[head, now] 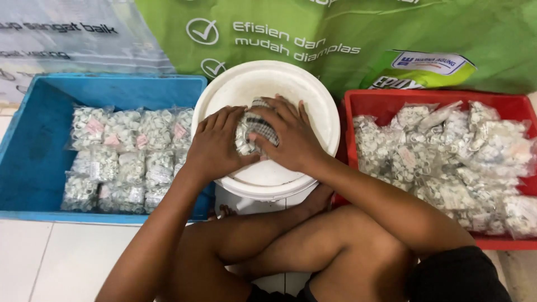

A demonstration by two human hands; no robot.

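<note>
On white bucket lid [313,106] | left hand [215,146], right hand [288,137] both clasp small parts bag [253,131] | fingers curled

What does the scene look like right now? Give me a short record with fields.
left hand: pressing a clear packet of small white parts
right hand: on the same packet
work surface: white bucket lid
blue crate: on the left, packets in neat rows
red crate: on the right, packets piled loosely
backdrop: green sack
</note>
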